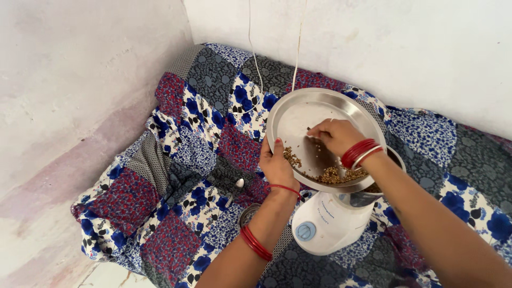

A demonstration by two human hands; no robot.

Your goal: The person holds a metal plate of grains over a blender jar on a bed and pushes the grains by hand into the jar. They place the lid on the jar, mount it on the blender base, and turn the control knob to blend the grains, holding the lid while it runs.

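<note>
My left hand [276, 164] grips the near rim of a round steel plate [298, 114], which is tilted down toward the right. Brown seeds [332, 174] lie heaped at the plate's low edge. My right hand [335, 135] rests inside the plate, fingers on the seeds. Under the low edge stands a white mixer grinder base [326, 220] with a steel jar [368, 196] on top, mostly hidden by the plate and my right forearm. Red bangles circle both wrists.
A patchwork floral quilt [197, 144] covers the floor. On it lie a steel spoon [234, 190] and a round lid [248, 214] beside my left forearm. White cords [253, 48] run up the wall. Pale walls meet at the corner.
</note>
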